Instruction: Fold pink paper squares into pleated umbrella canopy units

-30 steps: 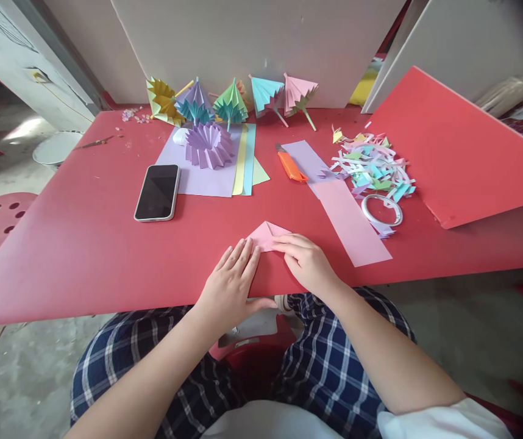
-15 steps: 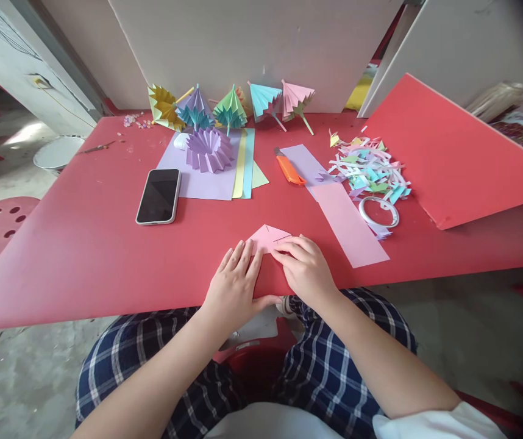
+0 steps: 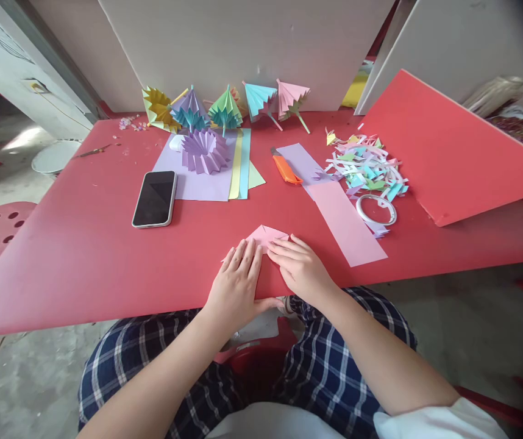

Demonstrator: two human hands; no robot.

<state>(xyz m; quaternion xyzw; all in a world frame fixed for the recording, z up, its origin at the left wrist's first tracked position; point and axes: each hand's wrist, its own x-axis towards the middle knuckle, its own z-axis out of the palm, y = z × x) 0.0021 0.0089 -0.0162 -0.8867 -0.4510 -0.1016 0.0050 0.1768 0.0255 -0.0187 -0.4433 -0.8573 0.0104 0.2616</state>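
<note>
A small folded piece of pink paper (image 3: pixel 264 235) lies flat on the red table (image 3: pixel 83 256) near its front edge. My left hand (image 3: pixel 238 277) presses on its left part, fingers stretched out and thumb spread toward the table edge. On the paper's right part rests my right hand (image 3: pixel 298 265), its fingers extended and laid flat. Both hands hide much of the paper's lower side. To the right is a longer pink paper strip (image 3: pixel 348 225), partly over a purple paper strip (image 3: pixel 295 160). An orange utility knife (image 3: pixel 287 169) lies beside them.
Several folded paper umbrellas (image 3: pixel 261 97) stand at the back. A pleated purple paper ring (image 3: pixel 204 152) sits on coloured sheets, beside a phone (image 3: pixel 154 199). Paper scraps (image 3: pixel 366 164), a tape roll (image 3: pixel 376 209) and a tilted red board (image 3: pixel 453 152) are at right.
My right fingers have spread flatter over the pink paper and shifted slightly left. My left hand stays nearly in place. The whole view has moved a little.
</note>
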